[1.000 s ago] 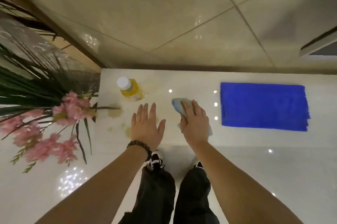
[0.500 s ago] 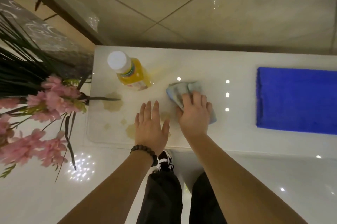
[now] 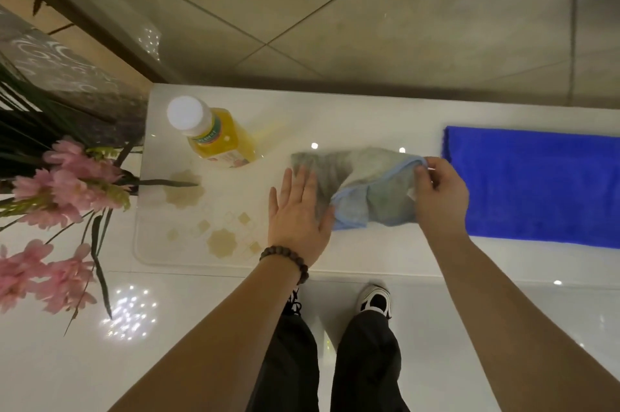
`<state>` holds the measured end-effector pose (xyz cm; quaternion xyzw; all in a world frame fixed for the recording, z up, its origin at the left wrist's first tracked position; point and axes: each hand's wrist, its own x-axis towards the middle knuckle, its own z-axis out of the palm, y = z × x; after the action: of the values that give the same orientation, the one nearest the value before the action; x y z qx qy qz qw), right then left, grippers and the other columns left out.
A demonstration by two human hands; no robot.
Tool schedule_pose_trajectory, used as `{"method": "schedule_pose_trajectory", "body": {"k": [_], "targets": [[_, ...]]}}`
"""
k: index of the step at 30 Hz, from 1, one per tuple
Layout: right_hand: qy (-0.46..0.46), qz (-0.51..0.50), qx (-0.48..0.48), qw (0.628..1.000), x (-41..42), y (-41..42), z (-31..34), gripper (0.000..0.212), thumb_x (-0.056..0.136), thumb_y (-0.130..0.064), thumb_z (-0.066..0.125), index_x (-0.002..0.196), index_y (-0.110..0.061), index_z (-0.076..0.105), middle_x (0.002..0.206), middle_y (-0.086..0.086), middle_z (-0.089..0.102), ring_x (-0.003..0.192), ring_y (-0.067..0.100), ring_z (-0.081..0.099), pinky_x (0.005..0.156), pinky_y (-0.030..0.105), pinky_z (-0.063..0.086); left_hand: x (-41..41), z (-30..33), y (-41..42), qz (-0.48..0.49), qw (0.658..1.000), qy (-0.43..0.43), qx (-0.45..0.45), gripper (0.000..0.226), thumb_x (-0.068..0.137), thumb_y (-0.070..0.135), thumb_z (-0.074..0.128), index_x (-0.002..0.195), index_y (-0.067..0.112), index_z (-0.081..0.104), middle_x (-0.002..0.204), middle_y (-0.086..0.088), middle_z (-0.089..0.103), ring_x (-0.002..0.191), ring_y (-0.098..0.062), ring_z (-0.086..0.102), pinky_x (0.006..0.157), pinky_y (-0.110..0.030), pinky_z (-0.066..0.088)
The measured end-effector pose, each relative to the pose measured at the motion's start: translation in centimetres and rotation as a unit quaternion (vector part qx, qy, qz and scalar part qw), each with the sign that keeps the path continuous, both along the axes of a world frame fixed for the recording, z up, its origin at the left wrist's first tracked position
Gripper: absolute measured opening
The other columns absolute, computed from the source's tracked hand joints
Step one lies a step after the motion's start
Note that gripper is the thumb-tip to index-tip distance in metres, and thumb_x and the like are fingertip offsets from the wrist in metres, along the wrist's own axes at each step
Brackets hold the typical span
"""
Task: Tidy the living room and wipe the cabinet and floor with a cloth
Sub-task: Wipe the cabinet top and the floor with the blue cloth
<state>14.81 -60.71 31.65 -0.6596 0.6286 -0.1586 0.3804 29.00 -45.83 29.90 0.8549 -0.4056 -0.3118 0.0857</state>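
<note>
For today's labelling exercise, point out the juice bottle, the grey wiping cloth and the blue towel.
juice bottle (image 3: 219, 139): head view, on its yellow body.
grey wiping cloth (image 3: 372, 183): head view, on its middle folds.
blue towel (image 3: 536, 186): head view, on its flat centre.

Dim, warm, yellowish overhead light; small point-light glare dots on the glossy cabinet top (image 3: 369, 116), and a sparkle cluster reflected on the floor (image 3: 129, 316). Wide-angle bending at edges. Slight softness overall, flowers (image 3: 67, 183) blurred at left.
</note>
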Motion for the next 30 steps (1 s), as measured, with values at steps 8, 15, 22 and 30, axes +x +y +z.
{"method": "schedule_pose_trajectory", "body": {"k": [8, 15, 22, 30], "targets": [[0.145, -0.007, -0.033, 0.989, -2.5, -1.7, -1.7, 0.031, 0.095, -0.036, 0.051, 0.103, -0.008, 0.061, 0.098, 0.010, 0.060, 0.087, 0.024, 0.054, 0.067, 0.028, 0.035, -0.3, -1.2, -0.4, -0.115, 0.988, -0.056, 0.091, 0.092, 0.091, 0.065, 0.039, 0.152, 0.018, -0.011, 0.160, -0.001, -0.020, 0.146, -0.020, -0.020, 0.120, -0.043, -0.007], [0.039, -0.013, 0.194, 0.980, 0.2, -0.1, -1.8, 0.037, 0.083, -0.035, 0.071, 0.102, -0.005, 0.057, 0.085, 0.003, 0.060, 0.086, 0.025, 0.062, 0.067, 0.029, 0.049, -1.0, -1.6, -0.6, -0.116, 0.983, -0.089, 0.111, 0.097, 0.091, 0.061, 0.044, 0.151, 0.016, -0.017, 0.158, -0.003, -0.025, 0.145, -0.023, -0.023, 0.120, -0.044, -0.006], [0.066, 0.009, 0.042, 0.997, -2.5, -3.3, -1.0, 0.002, 0.093, -0.015, 0.056, 0.093, -0.013, 0.055, 0.077, -0.002, 0.055, 0.073, 0.017, 0.052, 0.057, 0.019, 0.039, -0.2, -1.7, -0.1, -0.126, 0.981, -0.090, 0.115, 0.090, 0.092, 0.063, 0.037, 0.149, 0.023, -0.021, 0.157, 0.003, -0.027, 0.145, -0.017, -0.022, 0.119, -0.045, -0.006], [0.197, 0.226, -0.028, 0.954, -2.4, -4.8, -2.6, 0.050, 0.091, -0.028, 0.061, 0.135, -0.013, 0.045, 0.123, 0.012, 0.053, 0.112, 0.029, 0.043, 0.088, 0.039, 0.040, 0.0, -1.1, -0.5, -0.027, 0.998, -0.059, -0.011, 0.052, 0.101, 0.034, 0.040, 0.150, 0.021, 0.030, 0.161, 0.000, 0.009, 0.149, -0.016, 0.001, 0.121, -0.038, -0.001]]}}
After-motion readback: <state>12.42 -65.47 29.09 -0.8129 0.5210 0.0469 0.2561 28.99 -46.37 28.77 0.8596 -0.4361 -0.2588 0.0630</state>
